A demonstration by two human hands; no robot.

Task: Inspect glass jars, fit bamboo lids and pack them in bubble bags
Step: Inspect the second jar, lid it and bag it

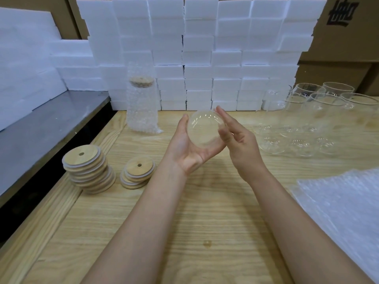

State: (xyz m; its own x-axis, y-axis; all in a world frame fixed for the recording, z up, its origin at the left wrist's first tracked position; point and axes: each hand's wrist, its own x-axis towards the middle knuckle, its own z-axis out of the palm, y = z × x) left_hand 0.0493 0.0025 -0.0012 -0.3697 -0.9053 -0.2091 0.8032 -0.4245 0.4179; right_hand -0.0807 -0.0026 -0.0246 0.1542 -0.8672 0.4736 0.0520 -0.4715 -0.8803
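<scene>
a pale wooden table [184, 232] meets a wall of stacked white foam blocks [196, 48], cardboard boxes [344, 37] behind.

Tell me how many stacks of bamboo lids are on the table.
2. The taller stack sits near the table's left edge; the shorter stack lies just right of it. A separate lid tops the bagged jar behind them.

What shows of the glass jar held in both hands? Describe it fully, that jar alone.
The glass jar is clear, colourless and round, seen end-on, with no lid on it. It is held above the wooden table. The left hand cradles it from below and from the left, fingers curled round it; the right hand touches its right side with straight fingers. Which end faces the camera cannot be told.
</scene>
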